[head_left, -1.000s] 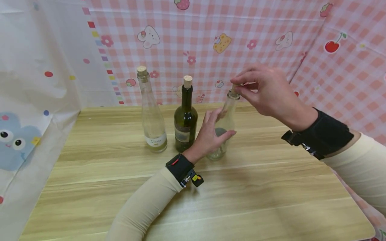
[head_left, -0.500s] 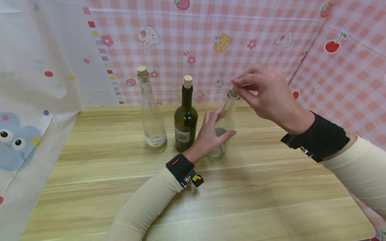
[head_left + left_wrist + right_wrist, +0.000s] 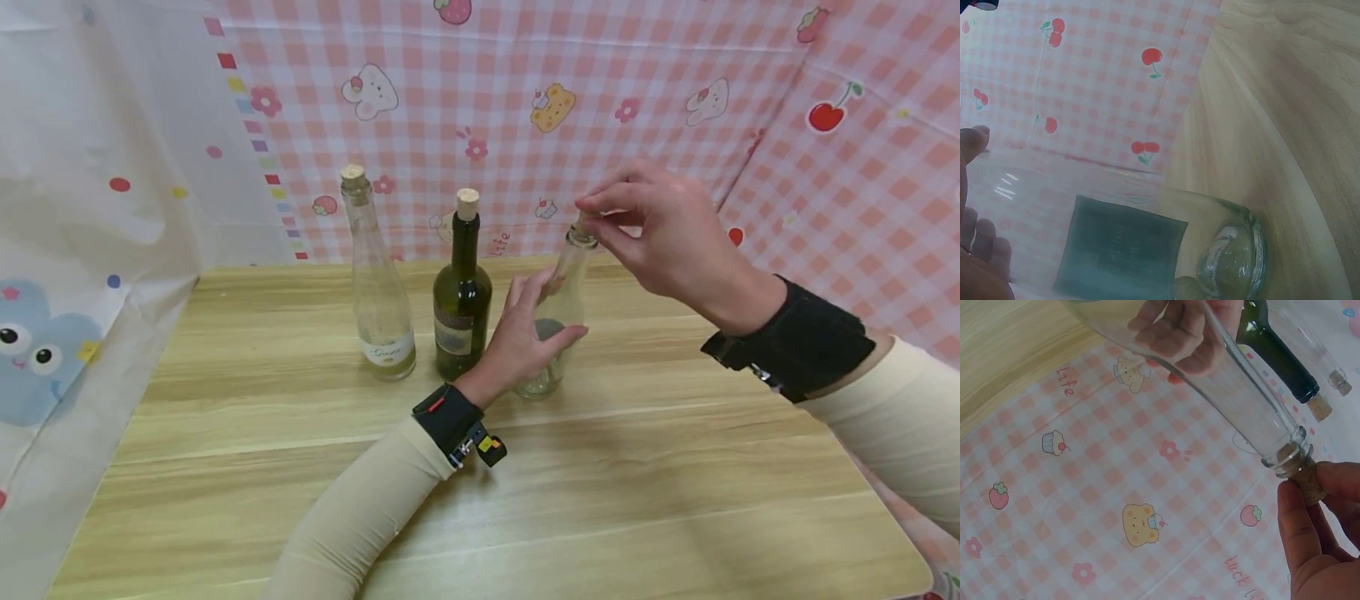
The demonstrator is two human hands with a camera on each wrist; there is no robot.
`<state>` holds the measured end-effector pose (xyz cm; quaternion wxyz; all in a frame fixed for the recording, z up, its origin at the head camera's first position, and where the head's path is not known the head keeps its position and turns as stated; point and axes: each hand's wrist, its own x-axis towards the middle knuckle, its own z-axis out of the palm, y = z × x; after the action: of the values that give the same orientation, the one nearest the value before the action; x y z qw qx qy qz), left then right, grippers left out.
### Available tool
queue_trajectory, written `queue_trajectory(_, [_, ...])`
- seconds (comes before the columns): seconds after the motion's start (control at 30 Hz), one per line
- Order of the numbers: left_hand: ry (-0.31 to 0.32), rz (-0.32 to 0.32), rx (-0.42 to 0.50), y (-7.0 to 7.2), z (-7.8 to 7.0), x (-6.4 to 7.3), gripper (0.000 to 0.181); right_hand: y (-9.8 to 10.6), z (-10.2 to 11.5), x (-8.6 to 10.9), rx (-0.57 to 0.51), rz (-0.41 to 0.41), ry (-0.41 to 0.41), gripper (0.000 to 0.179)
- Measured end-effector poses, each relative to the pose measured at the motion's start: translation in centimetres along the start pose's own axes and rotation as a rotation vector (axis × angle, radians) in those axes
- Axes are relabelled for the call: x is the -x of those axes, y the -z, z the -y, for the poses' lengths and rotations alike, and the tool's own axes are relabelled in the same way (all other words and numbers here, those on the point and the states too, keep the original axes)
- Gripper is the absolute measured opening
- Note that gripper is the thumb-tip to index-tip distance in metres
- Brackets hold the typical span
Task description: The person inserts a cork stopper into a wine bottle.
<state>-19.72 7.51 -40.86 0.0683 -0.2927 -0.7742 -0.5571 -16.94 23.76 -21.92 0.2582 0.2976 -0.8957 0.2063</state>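
Observation:
A clear glass bottle [image 3: 564, 292] stands upright at the right of a row of three. My left hand [image 3: 516, 340] grips its body, the thumb in front and the fingers behind. At the bottle's mouth my right hand [image 3: 667, 233] pinches a cork [image 3: 1307, 481] between thumb and fingers. The cork's lower end sits inside the glass neck and its upper part sticks out, as the right wrist view shows. Low on the bottle is a dark label [image 3: 1124, 250], seen through the glass in the left wrist view.
Left of my left hand stands a dark green wine bottle [image 3: 462, 287] with a cork [image 3: 467, 204] in its top. Farther left is another clear bottle [image 3: 378, 292], also corked. The wooden table [image 3: 637, 500] ends at a pink checked cloth [image 3: 510, 50] behind.
My right wrist has shifted slightly, while its fingers stay on the cork. The left hand and the bottles have not visibly moved.

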Motion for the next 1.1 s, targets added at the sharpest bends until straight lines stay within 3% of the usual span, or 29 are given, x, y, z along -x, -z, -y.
queue_trajectory(0.37, [0.024, 0.013, -0.020, 0.0, 0.1, 0.1, 0.078, 1.1, 0.2, -0.7, -0.002, 0.093, -0.032, 0.020])
queue_trajectory(0.6, [0.028, 0.020, -0.027, 0.1, 0.0, 0.1, 0.078, 2.3, 0.6, -2.6, 0.052, 0.130, -0.042, 0.016])
queue_trajectory(0.73, [0.030, 0.019, -0.022, 0.1, 0.0, 0.1, 0.078, 3.2, 0.9, -4.2, 0.104, 0.248, -0.109, 0.015])
queue_trajectory(0.87, [0.028, 0.019, -0.016, 0.1, 0.0, 0.2, 0.077, 3.9, 0.8, -6.0, 0.154, 0.439, -0.207, 0.017])
queue_trajectory(1.0, [0.031, 0.020, -0.011, 0.1, 0.0, 0.2, 0.078, 4.2, 0.4, -7.4, 0.174, 0.584, -0.241, 0.018])
queue_trajectory(1.1, [0.033, 0.021, -0.006, 0.2, 0.0, 0.2, 0.078, 4.4, 0.3, -8.2, 0.165, 0.632, -0.234, 0.018])
